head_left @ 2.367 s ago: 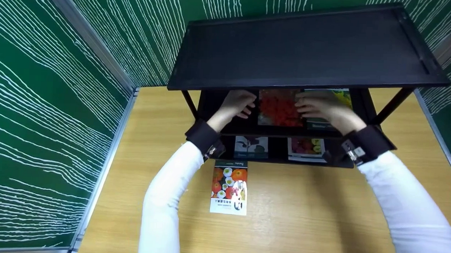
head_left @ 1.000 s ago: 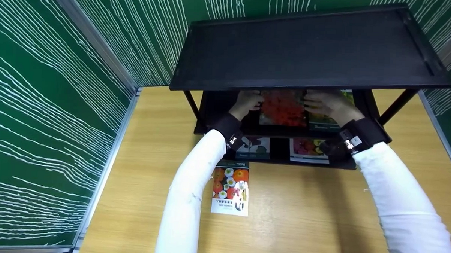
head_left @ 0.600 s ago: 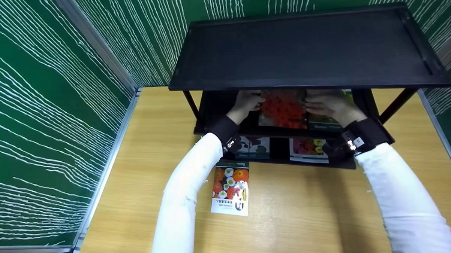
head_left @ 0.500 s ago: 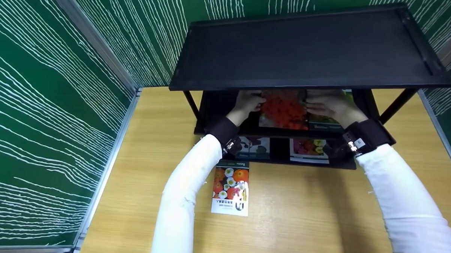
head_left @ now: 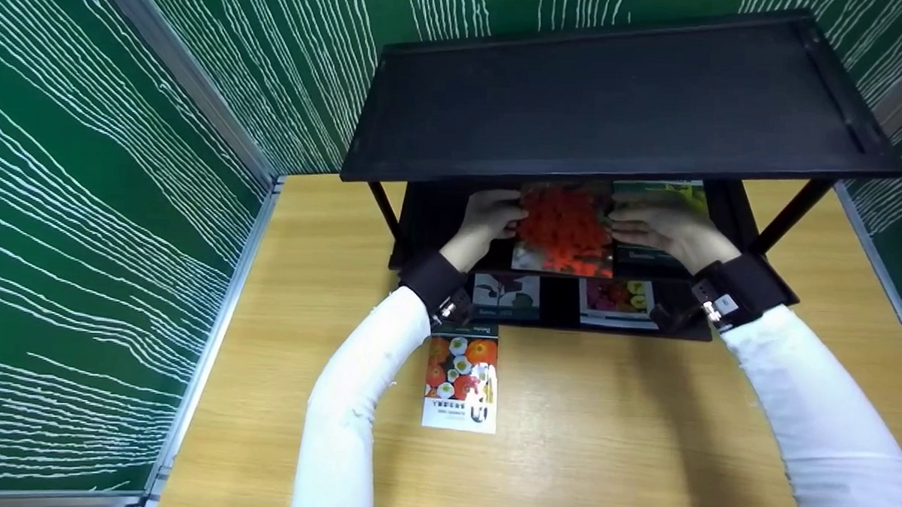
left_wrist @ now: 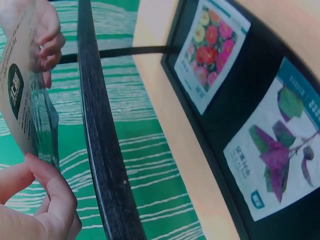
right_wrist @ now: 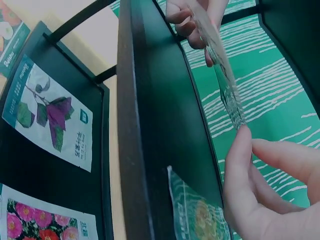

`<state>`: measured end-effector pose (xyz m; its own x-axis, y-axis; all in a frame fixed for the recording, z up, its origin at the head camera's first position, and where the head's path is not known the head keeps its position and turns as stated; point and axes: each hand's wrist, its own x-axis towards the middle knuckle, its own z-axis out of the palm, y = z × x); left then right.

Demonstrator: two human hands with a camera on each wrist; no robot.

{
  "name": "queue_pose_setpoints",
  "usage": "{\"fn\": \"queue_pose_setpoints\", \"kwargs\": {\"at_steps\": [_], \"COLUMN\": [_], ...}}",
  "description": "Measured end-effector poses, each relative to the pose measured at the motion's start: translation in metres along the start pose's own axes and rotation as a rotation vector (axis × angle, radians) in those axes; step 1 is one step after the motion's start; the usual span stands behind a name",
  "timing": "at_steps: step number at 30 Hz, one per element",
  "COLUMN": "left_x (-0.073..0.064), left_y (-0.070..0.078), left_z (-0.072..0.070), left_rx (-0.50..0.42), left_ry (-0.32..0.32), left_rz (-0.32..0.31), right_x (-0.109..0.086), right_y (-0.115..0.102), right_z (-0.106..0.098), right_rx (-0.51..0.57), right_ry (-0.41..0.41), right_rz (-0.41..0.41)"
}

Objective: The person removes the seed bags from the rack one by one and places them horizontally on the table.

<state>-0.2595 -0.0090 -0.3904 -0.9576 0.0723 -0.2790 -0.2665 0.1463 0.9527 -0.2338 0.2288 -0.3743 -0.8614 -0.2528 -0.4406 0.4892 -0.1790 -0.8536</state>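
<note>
1. Landmark: black three-tier rack (head_left: 621, 102), standing on wood-grain tabletop (head_left: 564, 445).
2. Red-flower seed packet (head_left: 564, 231): held in the air over the rack's middle shelf (head_left: 433, 226), below its top tier. Picture side faces up toward the head camera; near edge reaches the middle shelf's front rim in that view.
3. Left hand (head_left: 490, 221): inside the rack, at the packet's left edge. Thumb and fingers close together, pinching that edge.
4. Right hand (head_left: 658, 223): inside the rack, at the packet's right edge. Pinches it between thumb and finger; little gap left between them.
5. Yellow-flower seed packet (head_left: 693, 194): lies on the rack's middle shelf, right part, partly hidden under the right hand.
6. Purple-leaf seed packet (head_left: 507, 293): on the rack's bottom shelf (head_left: 559, 302), left of its middle.
7. Pink-red-and-yellow flower seed packet (head_left: 616, 298): same bottom shelf, right of the purple-leaf one, apart from it.
8. Orange-and-white flower seed packet (head_left: 460, 381): flat on the tabletop, just in front of the rack, left of its middle.
9. Green walls (head_left: 106, 256) with white wavy lines: behind the rack and to both sides.
10. White sleeves (head_left: 340, 422), black wrist straps (head_left: 746, 294) on both arms, reaching in from the rack's front.
</note>
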Motion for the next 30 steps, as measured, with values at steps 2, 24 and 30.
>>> {"fn": "queue_pose_setpoints", "kwargs": {"at_steps": [2, 24, 30], "left_x": [-0.001, -0.055, -0.073], "left_y": [-0.002, -0.023, -0.029], "left_z": [-0.002, -0.017, -0.026], "left_rx": [-0.007, -0.083, -0.121], "left_ry": [-0.017, -0.062, -0.113], "left_rz": [-0.026, 0.039, 0.055], "right_x": [-0.002, -0.040, -0.033], "right_y": [0.002, 0.034, 0.062], "right_z": [0.001, 0.017, 0.000], "right_rx": [-0.009, -0.052, -0.103], "right_ry": [-0.008, -0.059, -0.166], "right_rz": [0.003, -0.063, -0.165]}}
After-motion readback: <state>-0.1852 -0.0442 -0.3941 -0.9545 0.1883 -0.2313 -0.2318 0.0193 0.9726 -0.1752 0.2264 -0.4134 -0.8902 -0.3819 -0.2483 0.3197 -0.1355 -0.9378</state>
